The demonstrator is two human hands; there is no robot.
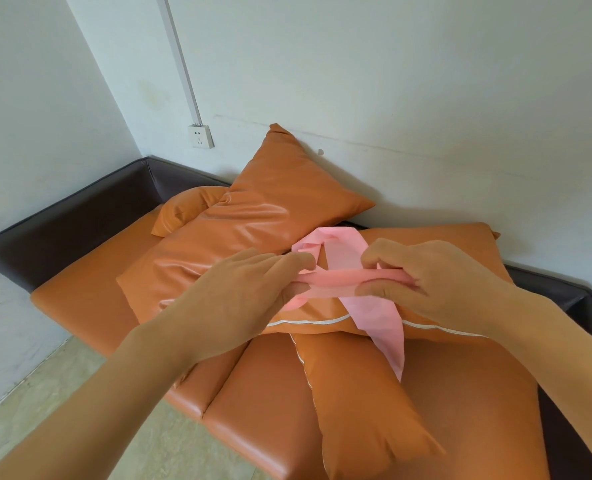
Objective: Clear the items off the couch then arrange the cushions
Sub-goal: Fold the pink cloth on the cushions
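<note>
i'm looking at pale walls (391, 64) meeting in a corner, a white conduit (180, 60) running down to a socket (201, 136), and beige floor tiles (45, 386) lower left, evenly lit.

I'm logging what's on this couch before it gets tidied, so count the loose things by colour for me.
Orange cushions: 4
Pink bag: 1, held by left hand and right hand
Total: 5
</note>
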